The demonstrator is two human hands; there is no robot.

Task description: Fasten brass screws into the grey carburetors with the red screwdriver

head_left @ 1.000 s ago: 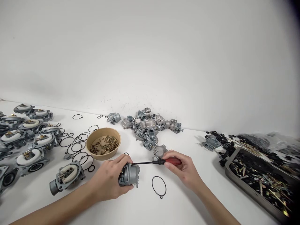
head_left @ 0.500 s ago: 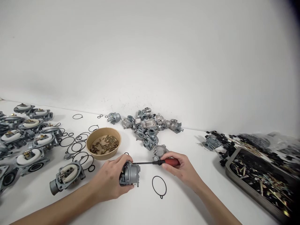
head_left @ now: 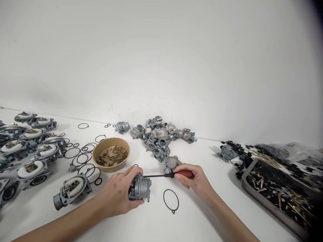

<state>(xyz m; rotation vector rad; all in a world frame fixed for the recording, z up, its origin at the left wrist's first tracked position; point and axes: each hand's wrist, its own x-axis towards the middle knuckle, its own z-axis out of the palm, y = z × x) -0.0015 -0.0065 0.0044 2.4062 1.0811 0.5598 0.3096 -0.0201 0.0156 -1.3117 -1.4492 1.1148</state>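
My left hand (head_left: 120, 191) is closed around a grey metal carburetor (head_left: 143, 187), its round bowl side facing right. In my right hand (head_left: 192, 177) is a screwdriver (head_left: 185, 173) with a red handle, gripped between thumb and fingers. Its dark shaft lies level and points left, and the tip meets the upper edge of the carburetor; any screw there is too small to make out. Just below the shaft, a black rubber gasket ring (head_left: 171, 201) with a small loop lies on the table. Behind my right fingers sits another carburetor (head_left: 172, 164), partly hidden.
A tan bowl (head_left: 96, 161) holds many small brass-coloured screws. Opened carburetors with white floats (head_left: 73, 188) fill the left side, beside scattered black rings (head_left: 72, 153). More carburetors (head_left: 160, 132) are heaped toward the wall. A metal tray (head_left: 262, 198) of mixed small parts stands right.
The fingers of my right hand have shifted slightly on the screwdriver handle. The carburetor and my left hand stay practically in place.
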